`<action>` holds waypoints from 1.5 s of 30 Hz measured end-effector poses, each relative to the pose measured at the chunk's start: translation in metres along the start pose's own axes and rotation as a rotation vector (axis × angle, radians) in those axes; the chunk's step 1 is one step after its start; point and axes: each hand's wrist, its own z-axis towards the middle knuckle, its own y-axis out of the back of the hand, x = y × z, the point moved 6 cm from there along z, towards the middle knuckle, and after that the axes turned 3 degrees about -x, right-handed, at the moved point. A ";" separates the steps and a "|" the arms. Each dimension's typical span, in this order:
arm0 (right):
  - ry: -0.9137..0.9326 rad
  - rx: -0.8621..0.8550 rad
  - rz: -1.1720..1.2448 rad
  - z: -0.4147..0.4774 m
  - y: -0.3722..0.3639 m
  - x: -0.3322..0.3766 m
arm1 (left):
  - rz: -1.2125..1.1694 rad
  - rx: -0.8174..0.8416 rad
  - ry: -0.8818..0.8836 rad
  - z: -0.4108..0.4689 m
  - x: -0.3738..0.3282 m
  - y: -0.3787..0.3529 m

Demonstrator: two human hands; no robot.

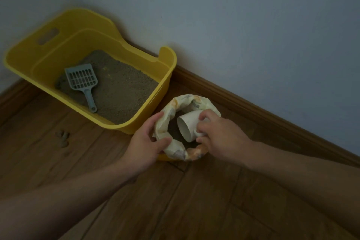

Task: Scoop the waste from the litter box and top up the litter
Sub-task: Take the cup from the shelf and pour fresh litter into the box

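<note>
A white cup is gripped by the right hand inside the litter bag, whose rolled rim is pinched by the left hand, beside the yellow litter box.

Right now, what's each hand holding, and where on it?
Right hand grips a white paper cup by its base end, inside the litter bag. Left hand pinches the bag's rolled rim on the near left.

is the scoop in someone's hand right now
No, the scoop lies on the litter in the box, while the left hand holds the bag and the right hand holds a cup.
</note>
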 end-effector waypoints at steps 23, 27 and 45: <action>-0.080 -0.010 -0.014 0.024 -0.030 0.003 | -0.079 0.056 0.044 0.007 0.005 0.003; -0.024 0.070 -0.118 0.029 -0.031 0.010 | -0.094 0.045 0.069 0.008 0.009 0.003; 0.141 0.308 -0.050 0.058 -0.042 0.004 | -0.249 -0.011 0.381 0.009 0.022 0.000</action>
